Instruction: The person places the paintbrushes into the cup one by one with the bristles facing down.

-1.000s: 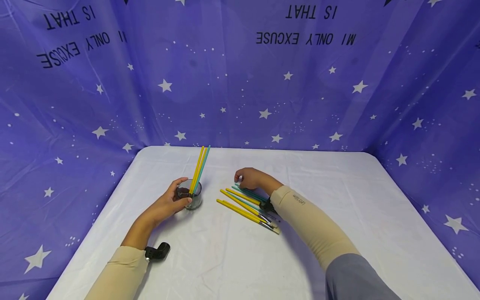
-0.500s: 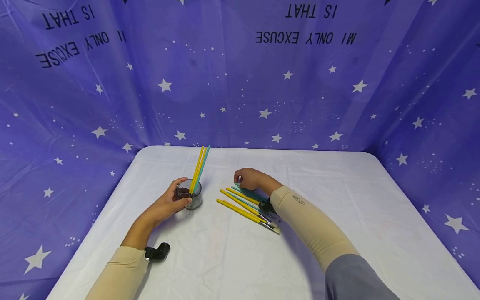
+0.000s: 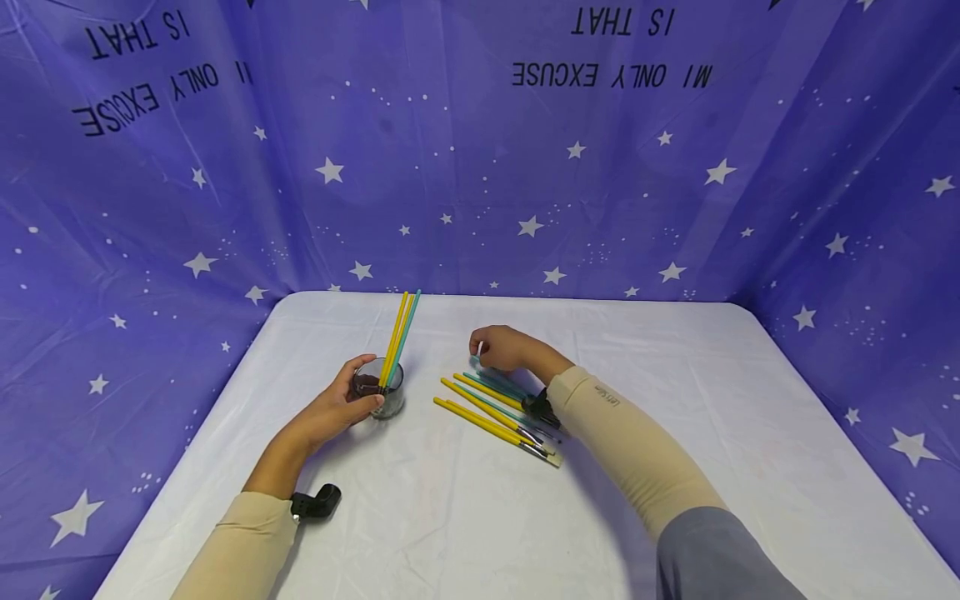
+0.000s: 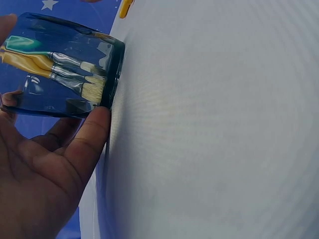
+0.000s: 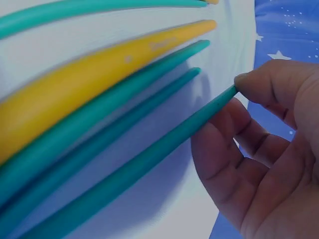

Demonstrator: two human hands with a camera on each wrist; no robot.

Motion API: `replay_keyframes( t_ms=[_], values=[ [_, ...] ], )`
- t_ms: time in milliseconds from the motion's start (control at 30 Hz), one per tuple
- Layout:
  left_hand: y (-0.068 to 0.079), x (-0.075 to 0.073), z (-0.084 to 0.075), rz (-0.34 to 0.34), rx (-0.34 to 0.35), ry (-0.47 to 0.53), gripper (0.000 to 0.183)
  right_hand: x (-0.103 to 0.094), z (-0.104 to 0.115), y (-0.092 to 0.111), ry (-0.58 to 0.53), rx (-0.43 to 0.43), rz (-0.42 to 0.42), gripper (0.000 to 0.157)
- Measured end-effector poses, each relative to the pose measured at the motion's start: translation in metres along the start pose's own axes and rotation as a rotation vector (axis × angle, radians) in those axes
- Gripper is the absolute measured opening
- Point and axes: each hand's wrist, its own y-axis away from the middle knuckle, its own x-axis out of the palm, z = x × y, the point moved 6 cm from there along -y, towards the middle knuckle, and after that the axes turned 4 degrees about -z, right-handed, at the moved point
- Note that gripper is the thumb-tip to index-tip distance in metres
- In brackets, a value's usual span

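Observation:
My left hand [image 3: 337,410] curls round a clear glass [image 3: 378,390] standing on the table. Yellow and teal paintbrushes lean in it, and in the left wrist view their bristles [image 4: 92,91] rest near the glass's bottom. My right hand [image 3: 504,347] pinches the handle end of a teal paintbrush [image 5: 149,162] between thumb and fingers. That handle is a little apart from the others. Beside it lie several more brushes: a yellow paintbrush [image 3: 476,421] at the near side and other teal handles [image 5: 117,99]. My right wrist and its camera hide part of the pile in the head view.
A white cloth covers the table [image 3: 420,525]. Purple star-printed curtains [image 3: 480,208] stand along its back and sides. A black wrist camera [image 3: 317,502] juts from my left forearm.
My right hand has lifted slightly and moved away toward the back of the table, drawing the teal paintbrush's end from the pile. The left hand and glass have stayed put.

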Motion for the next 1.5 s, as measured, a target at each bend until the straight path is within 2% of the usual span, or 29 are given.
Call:
replay_keyframes(
  t_ms=[100, 700, 1000, 1500],
  values=[
    [0.0, 0.0, 0.0, -0.001, 0.0, 0.0, 0.075, -0.005, 0.001, 0.002, -0.037, -0.001, -0.008, 0.018],
    [0.0, 0.0, -0.001, -0.005, -0.01, -0.002, 0.076, -0.031, 0.016, 0.006, -0.058, -0.095, -0.095, 0.025],
    [0.0, -0.001, -0.001, -0.011, -0.023, -0.018, 0.078, -0.039, 0.019, 0.013, -0.219, -0.077, -0.093, 0.015],
    [0.0, 0.0, -0.001, -0.006, -0.014, -0.015, 0.076, -0.044, 0.021, 0.018, -0.442, -0.058, -0.142, 0.015]
  ],
)
